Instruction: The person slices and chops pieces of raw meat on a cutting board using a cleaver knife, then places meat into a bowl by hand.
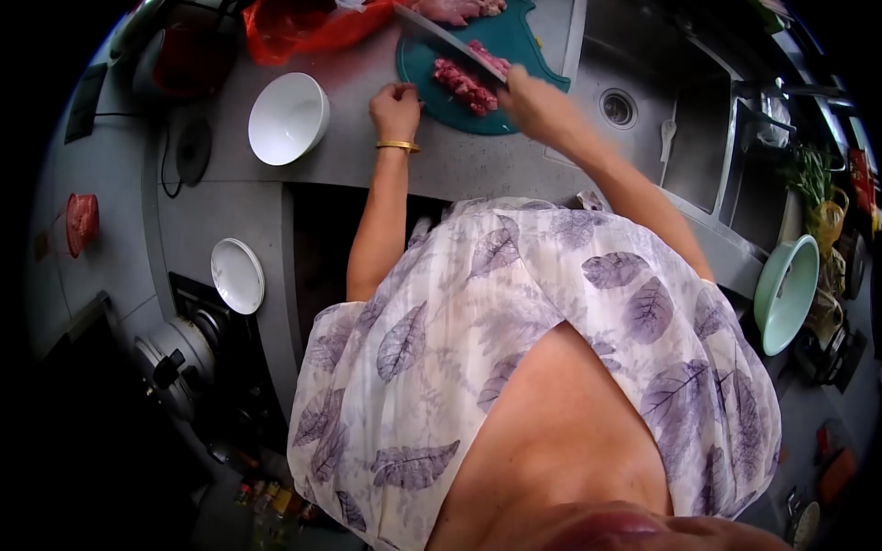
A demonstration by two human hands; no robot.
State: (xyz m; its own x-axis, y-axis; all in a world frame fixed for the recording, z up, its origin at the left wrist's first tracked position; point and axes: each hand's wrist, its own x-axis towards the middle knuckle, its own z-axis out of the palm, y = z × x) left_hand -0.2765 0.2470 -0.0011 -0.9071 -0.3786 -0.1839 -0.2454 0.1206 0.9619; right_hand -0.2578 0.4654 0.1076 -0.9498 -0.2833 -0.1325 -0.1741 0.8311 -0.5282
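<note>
My right hand (528, 96) is closed around the handle of a kitchen knife (450, 39), its blade slanting up and left over the teal cutting board (542, 69). Chopped red meat (466, 87) lies in a heap on the board, some of it behind the blade. A larger piece of pale pink meat (450, 9) rests at the board's far side, cut off by the frame's top. My left hand (395, 108), with a gold bracelet at the wrist, is at the board's left edge. Its fingers are curled in, and what they hold, if anything, is hidden.
A white bowl (287, 119) stands on the counter left of my left hand, with a red plastic bag (317, 32) behind it. The steel sink (625, 60) is to the right. A green basin (787, 294) sits farther right, and white plates (237, 275) lie at the left.
</note>
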